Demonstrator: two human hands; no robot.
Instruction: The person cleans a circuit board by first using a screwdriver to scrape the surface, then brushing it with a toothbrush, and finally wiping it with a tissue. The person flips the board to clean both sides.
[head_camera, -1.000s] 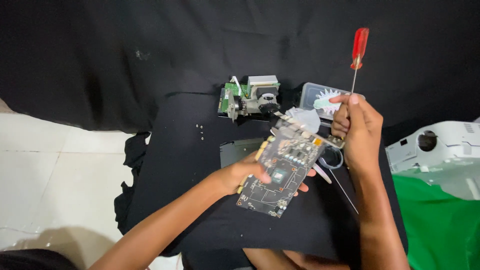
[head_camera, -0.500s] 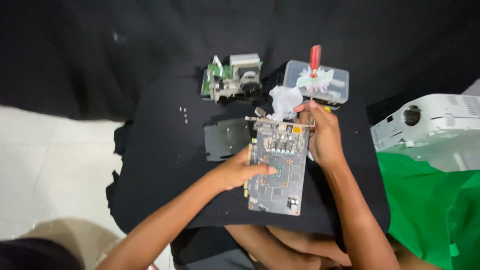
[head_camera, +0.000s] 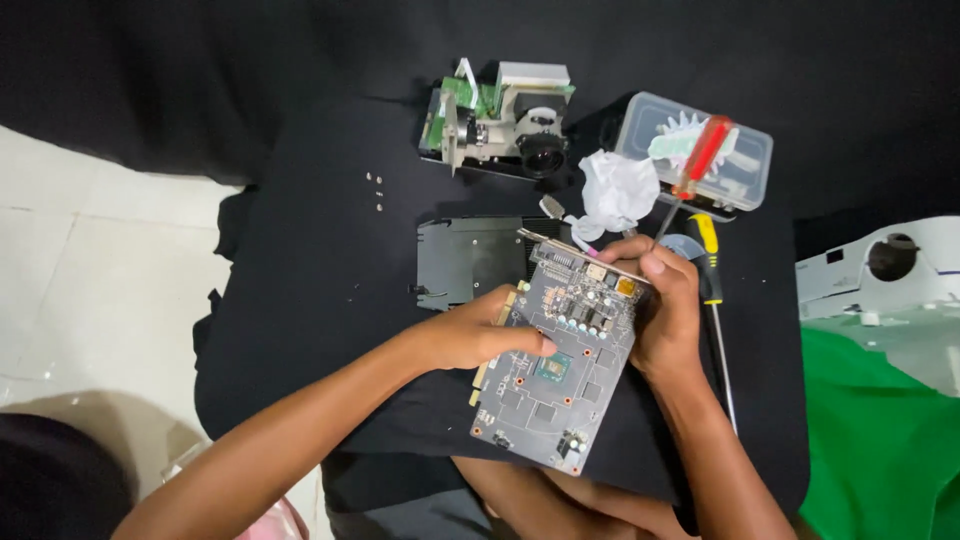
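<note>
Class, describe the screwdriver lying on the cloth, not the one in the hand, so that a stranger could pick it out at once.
Start at the black cloth and find the grey circuit board held between both hands. Just past the right hand lies a screwdriver, flat on the cloth, its thin shaft pointing toward the person. Its yellow and black handle sets it apart from the red-handled screwdriver, which the right hand holds.

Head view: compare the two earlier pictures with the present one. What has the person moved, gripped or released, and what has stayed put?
The red-handled screwdriver, raised upright a second ago, has come down and tilts over the circuit board, in the right hand. The board has swung from slanted to nearer upright. The left hand keeps its hold on the board's edge. Lens assembly, clear box and black cover lie unmoved.
</note>
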